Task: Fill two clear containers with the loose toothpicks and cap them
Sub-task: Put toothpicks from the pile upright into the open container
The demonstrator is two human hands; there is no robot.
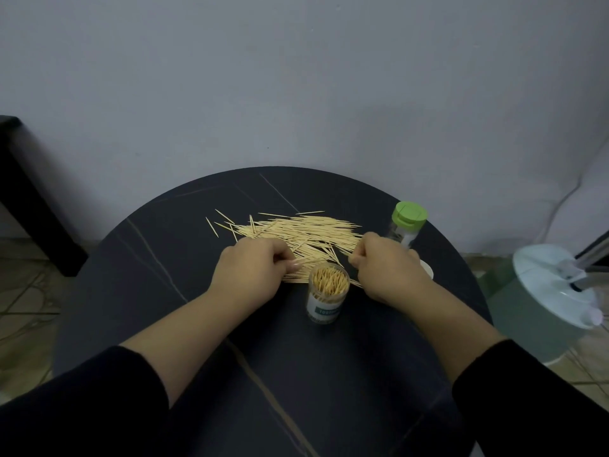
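A heap of loose toothpicks (296,230) lies on the round dark table (158,291). In front of it stands an open clear container (327,293), upright and packed with toothpicks. My left hand (253,272) pinches a few toothpicks just left of the container's mouth. My right hand (385,265) has its fingers curled around some toothpicks at the heap's right edge. A second clear container with a green cap (407,222) stands upright behind my right hand. A white lid (427,269) peeks out from behind my right hand.
A white and pale green appliance (553,298) stands on the floor to the right of the table. A dark piece of furniture (29,199) is at the far left. A plain wall rises right behind the table.
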